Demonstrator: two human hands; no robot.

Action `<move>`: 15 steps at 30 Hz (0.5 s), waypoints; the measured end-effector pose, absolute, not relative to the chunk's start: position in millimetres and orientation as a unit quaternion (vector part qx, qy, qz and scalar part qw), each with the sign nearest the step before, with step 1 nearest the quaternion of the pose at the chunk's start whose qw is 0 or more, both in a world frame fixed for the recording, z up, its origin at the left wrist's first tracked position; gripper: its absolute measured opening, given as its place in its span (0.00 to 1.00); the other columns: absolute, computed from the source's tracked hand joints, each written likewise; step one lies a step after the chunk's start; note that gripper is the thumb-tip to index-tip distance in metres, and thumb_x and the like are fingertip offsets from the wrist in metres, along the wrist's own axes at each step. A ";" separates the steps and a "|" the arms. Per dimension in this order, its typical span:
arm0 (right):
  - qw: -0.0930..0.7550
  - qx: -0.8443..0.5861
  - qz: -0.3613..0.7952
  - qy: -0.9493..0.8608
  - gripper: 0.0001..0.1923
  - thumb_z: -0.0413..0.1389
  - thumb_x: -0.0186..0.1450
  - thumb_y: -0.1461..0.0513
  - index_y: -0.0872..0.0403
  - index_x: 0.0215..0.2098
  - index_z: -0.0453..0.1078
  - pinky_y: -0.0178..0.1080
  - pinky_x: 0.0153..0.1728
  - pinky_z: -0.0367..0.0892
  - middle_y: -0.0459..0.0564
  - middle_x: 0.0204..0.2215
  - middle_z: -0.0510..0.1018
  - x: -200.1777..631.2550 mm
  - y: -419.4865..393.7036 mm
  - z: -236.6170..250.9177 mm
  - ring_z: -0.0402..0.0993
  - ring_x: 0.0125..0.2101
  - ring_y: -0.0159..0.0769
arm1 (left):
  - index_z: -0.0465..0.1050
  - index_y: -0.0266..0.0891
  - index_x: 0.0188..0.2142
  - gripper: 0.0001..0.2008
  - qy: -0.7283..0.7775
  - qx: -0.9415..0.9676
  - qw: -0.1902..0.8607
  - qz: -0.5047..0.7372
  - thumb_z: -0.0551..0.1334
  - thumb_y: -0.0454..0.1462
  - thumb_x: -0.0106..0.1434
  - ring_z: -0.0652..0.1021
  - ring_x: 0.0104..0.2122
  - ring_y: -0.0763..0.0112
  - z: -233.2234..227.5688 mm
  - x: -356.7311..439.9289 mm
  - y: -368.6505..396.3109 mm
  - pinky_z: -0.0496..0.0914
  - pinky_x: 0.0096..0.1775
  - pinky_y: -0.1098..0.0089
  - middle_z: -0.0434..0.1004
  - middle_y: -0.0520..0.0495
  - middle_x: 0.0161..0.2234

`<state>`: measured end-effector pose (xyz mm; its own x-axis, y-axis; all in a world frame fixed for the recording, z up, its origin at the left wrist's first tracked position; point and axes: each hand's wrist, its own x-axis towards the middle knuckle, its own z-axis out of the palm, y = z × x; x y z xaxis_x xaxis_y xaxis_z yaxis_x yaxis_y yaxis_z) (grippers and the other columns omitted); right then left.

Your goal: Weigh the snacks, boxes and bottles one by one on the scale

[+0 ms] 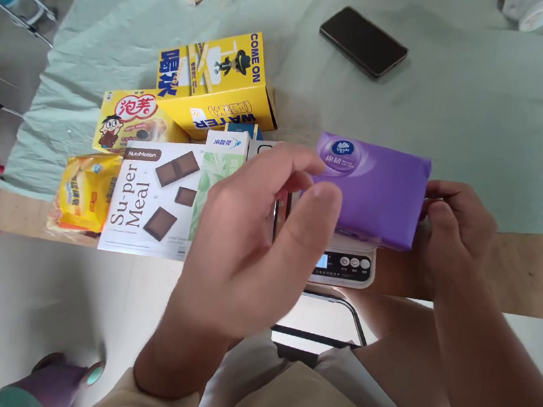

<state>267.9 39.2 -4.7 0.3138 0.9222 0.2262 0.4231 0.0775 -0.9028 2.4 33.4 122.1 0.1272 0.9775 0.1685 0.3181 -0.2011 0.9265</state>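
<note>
- I hold the purple tissue pack (pixel 371 191) just above the small white scale (pixel 346 264) at the bench (pixel 519 269) edge; I judge this the weighing step
- My right hand (pixel 454 232) has its fingers pinching the pack's right end; my left hand (pixel 253 241) is loosely curled at its left end, thumb touching
- Next move calls for a level lowering
- The wrap looks soft, glossy and pillowy; the Su-per Meal box (pixel 151 197) beside it is stiff, flat card
</note>
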 end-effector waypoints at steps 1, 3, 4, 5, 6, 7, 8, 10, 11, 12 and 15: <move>0.509 -0.639 0.243 -0.523 0.12 0.56 0.60 0.58 0.48 0.38 0.81 0.37 0.26 0.67 0.47 0.29 0.81 267.0 42.5 -4.7 0.73 0.24 0.31 | 0.80 0.46 0.46 0.15 0.502 0.636 0.394 0.433 0.59 0.50 0.77 0.79 0.45 0.62 122.0 -1.5 33.0 0.75 0.45 0.59 0.81 0.47 0.40; 0.512 -0.655 0.235 -0.504 0.11 0.56 0.60 0.58 0.48 0.36 0.80 0.38 0.27 0.67 0.47 0.28 0.80 262.8 48.9 -3.0 0.73 0.24 0.32 | 0.81 0.47 0.46 0.15 0.508 0.611 0.418 0.441 0.60 0.51 0.76 0.79 0.45 0.60 121.1 -9.3 33.6 0.76 0.45 0.57 0.82 0.46 0.41; 0.512 -0.664 0.230 -0.494 0.10 0.56 0.59 0.58 0.48 0.35 0.80 0.38 0.28 0.67 0.46 0.28 0.79 259.8 51.8 -1.4 0.73 0.25 0.32 | 0.81 0.47 0.45 0.15 0.505 0.604 0.426 0.446 0.61 0.52 0.75 0.79 0.44 0.60 120.3 -13.2 34.6 0.76 0.45 0.57 0.82 0.46 0.41; 0.511 -0.673 0.227 -0.483 0.10 0.56 0.58 0.59 0.49 0.33 0.80 0.39 0.29 0.66 0.46 0.27 0.79 256.4 54.5 0.6 0.73 0.25 0.32 | 0.81 0.48 0.45 0.15 0.498 0.601 0.431 0.453 0.61 0.51 0.75 0.80 0.43 0.60 119.4 -16.8 35.8 0.76 0.43 0.57 0.82 0.46 0.40; 0.511 -0.681 0.224 -0.473 0.10 0.56 0.58 0.59 0.49 0.32 0.80 0.39 0.30 0.66 0.46 0.27 0.80 252.8 56.9 2.8 0.73 0.26 0.32 | 0.82 0.48 0.45 0.14 0.490 0.601 0.435 0.458 0.62 0.50 0.75 0.80 0.41 0.60 118.2 -20.2 37.3 0.76 0.42 0.57 0.83 0.46 0.39; 0.513 -0.687 0.222 -0.464 0.10 0.56 0.57 0.60 0.50 0.32 0.79 0.38 0.31 0.66 0.46 0.27 0.80 249.3 59.0 5.0 0.74 0.27 0.32 | 0.82 0.47 0.44 0.13 0.477 0.604 0.437 0.465 0.62 0.49 0.75 0.80 0.40 0.62 116.7 -23.2 38.8 0.75 0.41 0.58 0.82 0.47 0.38; 0.517 -0.691 0.220 -0.456 0.10 0.55 0.57 0.60 0.50 0.31 0.79 0.38 0.31 0.66 0.46 0.27 0.80 246.1 60.7 7.0 0.74 0.27 0.31 | 0.82 0.47 0.44 0.13 0.466 0.607 0.438 0.472 0.63 0.48 0.75 0.80 0.39 0.63 115.0 -25.6 40.3 0.74 0.40 0.59 0.82 0.47 0.37; 0.531 -0.690 0.216 -0.442 0.10 0.55 0.57 0.59 0.52 0.32 0.78 0.37 0.31 0.66 0.46 0.27 0.79 240.9 63.3 10.2 0.73 0.27 0.30 | 0.82 0.45 0.41 0.12 0.452 0.606 0.429 0.494 0.63 0.47 0.75 0.80 0.37 0.66 110.8 -28.4 42.5 0.73 0.38 0.61 0.81 0.49 0.35; 0.539 -0.687 0.211 -0.439 0.11 0.54 0.57 0.59 0.52 0.32 0.77 0.36 0.29 0.66 0.46 0.27 0.78 239.1 64.2 11.3 0.71 0.26 0.29 | 0.82 0.45 0.40 0.12 0.439 0.610 0.421 0.507 0.63 0.47 0.75 0.79 0.35 0.67 108.6 -28.6 43.1 0.73 0.37 0.61 0.80 0.50 0.33; 0.553 -0.679 0.211 -0.434 0.11 0.53 0.58 0.58 0.53 0.33 0.76 0.35 0.28 0.64 0.46 0.27 0.77 237.7 64.7 12.0 0.70 0.25 0.28 | 0.81 0.45 0.39 0.12 0.426 0.615 0.415 0.518 0.63 0.46 0.76 0.78 0.32 0.69 106.4 -28.1 43.3 0.72 0.34 0.62 0.79 0.51 0.31; 0.604 -0.641 0.236 -0.412 0.11 0.53 0.58 0.58 0.53 0.35 0.73 0.33 0.24 0.60 0.45 0.27 0.74 235.8 64.2 11.7 0.65 0.22 0.26 | 0.78 0.44 0.37 0.14 0.412 0.641 0.402 0.508 0.60 0.47 0.77 0.73 0.27 0.71 101.9 -23.6 41.3 0.70 0.30 0.63 0.74 0.52 0.26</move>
<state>235.8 64.2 11.7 0.5497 0.8123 0.1948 0.2428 0.0677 -0.9677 -23.6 41.3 101.9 0.1451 0.9361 0.3205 0.1205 -0.3383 0.9333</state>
